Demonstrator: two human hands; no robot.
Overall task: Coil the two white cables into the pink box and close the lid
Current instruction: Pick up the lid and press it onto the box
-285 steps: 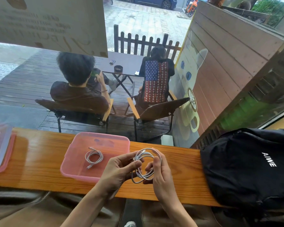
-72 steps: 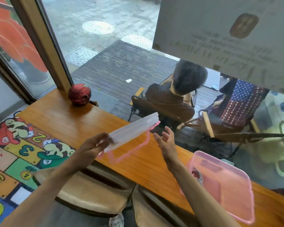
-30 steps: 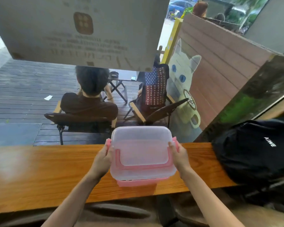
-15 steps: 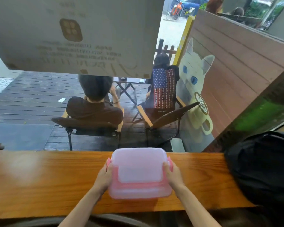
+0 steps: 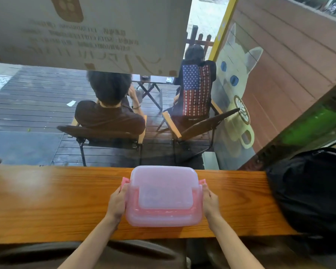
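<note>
The box point(image 5: 164, 216) is translucent pink, its lid point(image 5: 163, 183) a paler, frosted pink. The counter point(image 5: 47, 200) is warm orange wood with dark grain. At three o'clock sits a black bag point(image 5: 310, 191); at twelve, a stars-and-stripes shirt point(image 5: 196, 90).

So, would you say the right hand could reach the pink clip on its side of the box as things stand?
Probably yes. The right hand already rests against the pink box, and the side clip sticks out just beyond its fingertips with nothing between them.
</note>
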